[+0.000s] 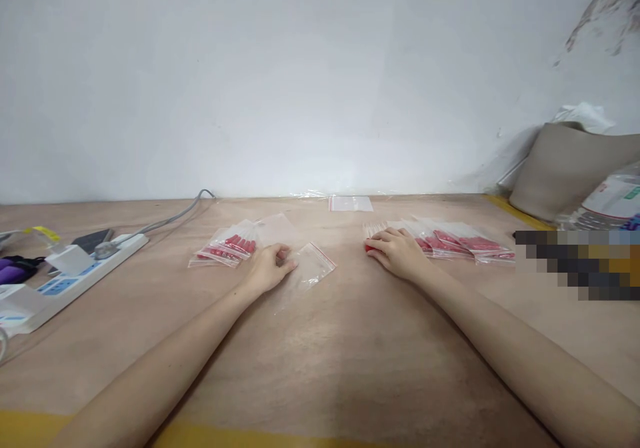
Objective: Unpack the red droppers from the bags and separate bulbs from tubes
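Wooden tabletop [340, 361] against a white wall: left hand [267, 269] pinches an empty zip bag [313, 266] beside a pile of filled bags [227, 246]; right hand [395, 251], loosely curled, rests on a red piece [369, 248] by overlapping red-filled bags [460, 241]

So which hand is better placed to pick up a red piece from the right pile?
The right hand, probably. It already rests on the near end of the right pile, fingers over a red piece. The left hand is apart, on an empty clear bag.
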Demonstrator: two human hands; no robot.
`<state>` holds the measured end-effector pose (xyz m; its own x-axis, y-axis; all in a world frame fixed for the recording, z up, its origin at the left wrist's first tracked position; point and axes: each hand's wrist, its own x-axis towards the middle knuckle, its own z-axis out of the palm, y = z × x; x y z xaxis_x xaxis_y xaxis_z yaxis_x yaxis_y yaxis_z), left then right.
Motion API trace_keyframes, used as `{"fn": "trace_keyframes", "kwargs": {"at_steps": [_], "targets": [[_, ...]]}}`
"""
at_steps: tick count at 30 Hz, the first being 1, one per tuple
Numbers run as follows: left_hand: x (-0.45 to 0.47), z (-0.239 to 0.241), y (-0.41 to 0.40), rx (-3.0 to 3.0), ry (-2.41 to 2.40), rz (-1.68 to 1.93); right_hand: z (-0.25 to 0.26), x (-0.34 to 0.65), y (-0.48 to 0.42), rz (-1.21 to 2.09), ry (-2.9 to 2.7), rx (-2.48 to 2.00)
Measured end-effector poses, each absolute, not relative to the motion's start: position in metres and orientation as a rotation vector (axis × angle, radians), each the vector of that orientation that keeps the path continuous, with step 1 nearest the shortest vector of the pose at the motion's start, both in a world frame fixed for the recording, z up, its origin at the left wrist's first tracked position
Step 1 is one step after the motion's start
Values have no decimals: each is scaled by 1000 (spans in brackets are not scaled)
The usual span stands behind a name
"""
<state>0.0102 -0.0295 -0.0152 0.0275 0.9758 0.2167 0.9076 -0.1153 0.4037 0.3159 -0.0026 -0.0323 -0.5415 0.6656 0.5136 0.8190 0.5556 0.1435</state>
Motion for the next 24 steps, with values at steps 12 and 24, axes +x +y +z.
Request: {"fn": "trace_keyframes", "kwargs": {"at_steps": [12, 24], "targets": [[-13, -18, -3, 1931, 2029, 969, -47, 286, -27, -489, -2143, -1001], [5, -11, 20, 2707, 1932, 705, -51, 278, -30, -387, -2171, -945]]}}
